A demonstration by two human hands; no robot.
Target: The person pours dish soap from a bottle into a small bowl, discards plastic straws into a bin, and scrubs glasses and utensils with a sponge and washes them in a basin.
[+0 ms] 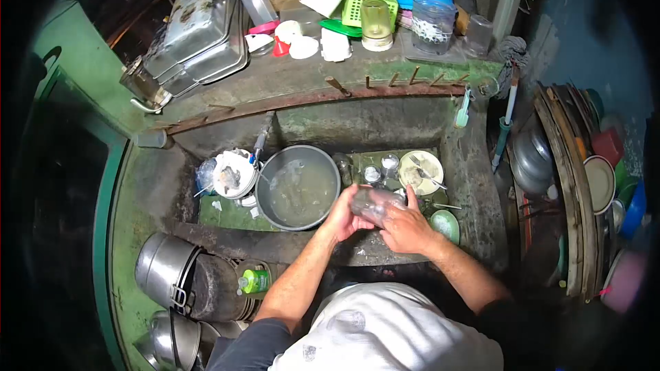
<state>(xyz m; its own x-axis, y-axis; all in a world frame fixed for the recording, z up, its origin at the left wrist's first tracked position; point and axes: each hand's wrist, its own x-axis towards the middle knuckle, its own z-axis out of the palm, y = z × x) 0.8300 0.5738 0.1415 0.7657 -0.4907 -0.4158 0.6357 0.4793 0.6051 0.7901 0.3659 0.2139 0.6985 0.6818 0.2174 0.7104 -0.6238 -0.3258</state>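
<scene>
Over the front edge of the sink, a clear glass [375,206] is held between both hands, partly blurred. My left hand [348,218] wraps round its left end. My right hand [407,225] grips its right end, with one finger pointing up. Left of the hands stands a large grey basin [298,187] of cloudy water. Behind them are small glasses [390,163] and a cream plate [422,172] with a fork and food scraps on it. A light green bowl [445,225] lies to the right of my right hand.
White dishes [234,173] with scraps are stacked beside the tap [261,143]. Large metal pots [165,269] and a green soap bottle [254,281] stand at the front left. Containers and a green basket [370,1] line the back ledge. Wooden boards [574,192] lean at right.
</scene>
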